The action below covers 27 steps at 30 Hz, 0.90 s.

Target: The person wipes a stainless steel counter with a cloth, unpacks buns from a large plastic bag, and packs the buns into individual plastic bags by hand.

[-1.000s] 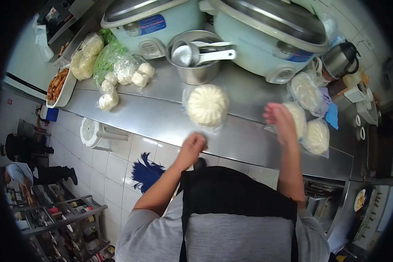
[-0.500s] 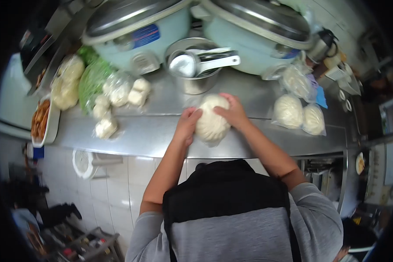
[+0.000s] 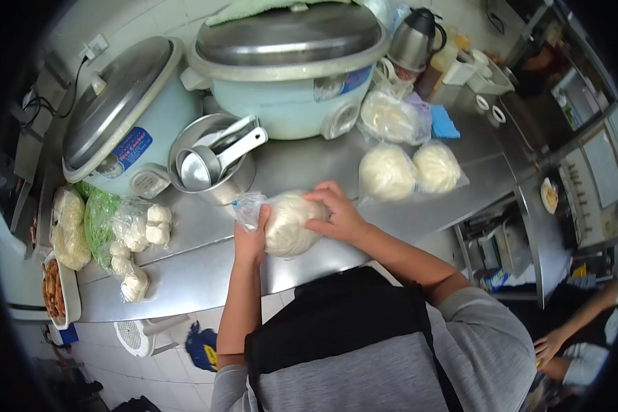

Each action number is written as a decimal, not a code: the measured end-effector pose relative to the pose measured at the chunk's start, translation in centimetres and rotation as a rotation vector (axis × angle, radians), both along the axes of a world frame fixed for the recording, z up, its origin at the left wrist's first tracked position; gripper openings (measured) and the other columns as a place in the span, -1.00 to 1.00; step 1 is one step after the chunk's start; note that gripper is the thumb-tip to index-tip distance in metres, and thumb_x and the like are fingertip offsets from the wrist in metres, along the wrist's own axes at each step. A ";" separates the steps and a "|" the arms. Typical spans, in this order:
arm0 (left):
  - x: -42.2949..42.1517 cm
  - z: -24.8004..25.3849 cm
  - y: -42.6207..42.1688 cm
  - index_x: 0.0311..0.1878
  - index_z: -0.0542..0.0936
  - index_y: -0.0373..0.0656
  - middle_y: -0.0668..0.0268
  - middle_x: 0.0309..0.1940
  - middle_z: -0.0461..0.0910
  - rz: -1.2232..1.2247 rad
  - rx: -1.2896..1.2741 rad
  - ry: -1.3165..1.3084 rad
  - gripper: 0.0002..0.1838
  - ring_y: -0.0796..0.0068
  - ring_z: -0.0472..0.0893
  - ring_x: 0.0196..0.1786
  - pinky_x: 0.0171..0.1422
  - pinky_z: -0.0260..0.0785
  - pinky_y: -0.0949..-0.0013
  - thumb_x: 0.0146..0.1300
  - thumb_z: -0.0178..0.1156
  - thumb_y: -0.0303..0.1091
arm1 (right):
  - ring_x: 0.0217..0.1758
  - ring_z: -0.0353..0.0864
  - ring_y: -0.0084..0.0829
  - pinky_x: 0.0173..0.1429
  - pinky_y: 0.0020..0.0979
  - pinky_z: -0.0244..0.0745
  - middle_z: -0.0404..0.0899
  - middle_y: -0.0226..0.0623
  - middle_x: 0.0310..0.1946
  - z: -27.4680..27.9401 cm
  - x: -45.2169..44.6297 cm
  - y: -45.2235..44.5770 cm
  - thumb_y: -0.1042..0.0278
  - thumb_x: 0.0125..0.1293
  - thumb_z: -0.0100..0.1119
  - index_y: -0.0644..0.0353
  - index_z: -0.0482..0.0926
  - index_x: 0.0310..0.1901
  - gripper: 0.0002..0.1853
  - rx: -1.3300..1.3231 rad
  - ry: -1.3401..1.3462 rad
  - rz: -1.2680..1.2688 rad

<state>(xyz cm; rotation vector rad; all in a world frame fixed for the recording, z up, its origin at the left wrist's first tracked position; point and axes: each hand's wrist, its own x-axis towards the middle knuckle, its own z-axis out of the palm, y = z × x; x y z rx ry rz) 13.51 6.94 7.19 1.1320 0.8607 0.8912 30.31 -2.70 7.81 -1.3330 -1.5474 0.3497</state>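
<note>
A clear plastic bag of what look like white noodles (image 3: 292, 225) is held above the front part of the steel counter. My left hand (image 3: 249, 240) is closed on its left end, by the gathered plastic neck with a small blue tie. The thumb of my left hand presses against the bag's side. On the opposite side, my right hand (image 3: 341, 216) grips the bag with curved fingers and thumb. To the right lie two similar rounded bags of white noodles (image 3: 386, 172), side by side.
Two large rice cookers (image 3: 288, 99) stand at the back, with a steel pot (image 3: 237, 187) of ladles and scoops in front. Left are bagged yellow noodles (image 3: 71, 230), greens, white balls and a tray of brown food (image 3: 53, 288). Another person's hand (image 3: 551, 347) is lower right.
The view has swung right. The bag has turned so its tied neck points left, with my left hand at that end and my right hand on the opposite side.
</note>
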 end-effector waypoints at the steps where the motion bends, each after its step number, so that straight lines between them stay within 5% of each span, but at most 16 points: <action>1: 0.8 1.2 0.0 -0.25 0.43 -0.29 0.18 -0.34 0.50 0.026 0.011 -0.010 -0.70 0.34 0.51 -0.30 -0.25 0.36 0.36 0.10 0.08 -0.22 | -0.11 0.27 -0.35 -0.01 -0.44 0.21 0.24 -0.23 -0.19 1.1 1.4 0.0 0.32 -0.15 0.28 0.18 0.39 -0.14 -0.54 0.011 -0.010 0.026; 3: 2.3 4.3 -0.2 -0.30 0.44 -0.30 0.12 -0.38 0.50 -0.188 0.456 0.583 -0.75 0.32 0.49 -0.35 -0.30 0.32 0.36 0.08 0.09 -0.27 | -0.18 0.32 -0.35 -0.03 -0.44 0.22 0.32 -0.26 -0.28 4.8 4.3 0.3 0.39 -0.11 0.23 0.19 0.41 -0.17 -0.61 0.053 -0.029 0.090; 4: 3.5 4.8 -0.7 -0.39 0.45 -0.31 0.08 -0.48 0.49 -0.176 0.610 0.648 -0.78 0.31 0.48 -0.39 -0.30 0.30 0.36 0.08 0.07 -0.30 | -0.18 0.32 -0.35 -0.03 -0.44 0.22 0.32 -0.26 -0.28 6.4 6.0 0.7 0.39 -0.11 0.23 0.19 0.41 -0.17 -0.61 0.061 -0.038 0.114; 7: 6.4 3.4 -1.1 -0.42 0.48 -0.33 0.12 -0.53 0.49 0.165 0.616 0.330 -0.77 0.35 0.48 -0.39 -0.29 0.29 0.37 0.10 0.06 -0.30 | -0.36 0.42 -0.40 -0.22 -0.47 0.34 0.41 -0.26 -0.39 12.2 11.1 3.4 0.40 -0.06 0.15 0.23 0.45 -0.28 -0.75 0.282 -0.130 -0.017; 8: 7.3 3.6 -1.1 -0.43 0.49 -0.34 0.13 -0.56 0.49 0.253 0.398 0.209 -0.71 0.39 0.47 -0.39 -0.28 0.28 0.39 0.14 -0.01 -0.25 | -0.38 0.43 -0.42 -0.24 -0.48 0.35 0.43 -0.26 -0.41 14.7 12.6 4.7 0.42 -0.05 0.13 0.23 0.46 -0.29 -0.77 0.314 -0.079 -0.077; 11: 7.6 4.1 -0.7 -0.37 0.49 -0.35 0.19 -0.53 0.49 0.298 0.296 0.336 -0.65 0.46 0.43 -0.39 -0.29 0.26 0.43 0.19 -0.08 -0.19 | -0.25 0.46 -0.35 -0.14 -0.40 0.35 0.46 -0.23 -0.34 20.8 18.1 12.3 0.22 0.00 0.08 0.18 0.47 -0.23 -0.70 0.454 -0.363 -0.183; 15: 8.7 6.0 -1.1 -0.53 0.44 -0.34 0.35 -0.63 0.40 0.477 0.362 0.243 -0.62 0.58 0.31 -0.51 -0.37 0.18 0.51 0.21 -0.16 -0.21 | 0.06 0.31 -0.21 0.08 -0.25 0.22 0.25 -0.08 0.05 23.8 20.9 21.7 -0.05 -0.01 0.03 0.23 0.32 0.01 -0.39 0.206 -0.860 -0.681; 17: 9.2 7.2 -1.6 -0.53 0.41 -0.30 0.37 -0.61 0.38 0.585 0.200 0.079 -0.67 0.61 0.30 -0.50 -0.37 0.17 0.52 0.21 -0.18 -0.26 | 0.06 0.32 -0.22 0.07 -0.21 0.22 0.29 -0.07 0.02 23.9 21.0 23.0 -0.09 -0.02 0.01 0.23 0.34 0.00 -0.37 -0.029 -1.010 -0.701; 19: 8.8 8.2 -2.1 -0.43 0.40 -0.27 0.37 -0.53 0.40 0.612 0.055 -0.342 -0.72 0.63 0.32 -0.45 -0.34 0.19 0.53 0.22 -0.18 -0.27 | -0.02 0.38 -0.18 0.03 -0.22 0.26 0.38 -0.09 -0.06 24.4 22.8 25.5 -0.10 -0.01 0.00 0.24 0.38 -0.05 -0.40 -0.210 -0.892 -0.514; 21: 7.4 8.1 -2.0 -0.31 0.35 -0.28 0.30 -0.42 0.41 0.596 0.088 -0.383 -0.75 0.59 0.38 -0.38 -0.28 0.26 0.50 0.23 -0.18 -0.26 | -0.16 0.47 -0.23 -0.05 -0.29 0.32 0.48 -0.15 -0.21 24.0 23.6 25.9 -0.01 0.04 0.00 0.29 0.41 -0.13 -0.49 0.201 -0.505 -0.357; 23: 6.8 8.6 -2.1 -0.25 0.32 -0.31 0.24 -0.35 0.42 0.693 0.019 -0.477 -0.73 0.52 0.43 -0.32 -0.20 0.30 0.47 0.24 -0.18 -0.25 | -0.24 0.51 -0.39 -0.13 -0.41 0.38 0.52 -0.19 -0.36 25.3 18.6 17.8 0.14 0.06 0.04 0.37 0.43 -0.23 -0.60 0.258 0.338 0.074; 25: 6.4 9.1 -2.1 -0.23 0.30 -0.31 0.21 -0.32 0.41 0.752 0.027 -0.526 -0.73 0.50 0.44 -0.30 -0.17 0.31 0.45 0.24 -0.19 -0.25 | -0.31 0.49 -0.52 -0.20 -0.49 0.39 0.51 -0.28 -0.37 24.4 13.9 10.4 0.25 0.12 -0.01 0.36 0.40 -0.22 -0.68 0.225 0.621 0.214; 27: 6.3 9.7 -2.4 -0.20 0.28 -0.32 0.19 -0.29 0.41 0.799 0.030 -0.571 -0.73 0.47 0.45 -0.28 -0.15 0.32 0.43 0.24 -0.19 -0.25 | -0.20 0.46 -0.37 -0.09 -0.38 0.35 0.45 -0.17 -0.24 20.9 9.9 4.3 0.27 0.04 0.10 0.35 0.36 -0.16 -0.62 0.190 0.159 0.083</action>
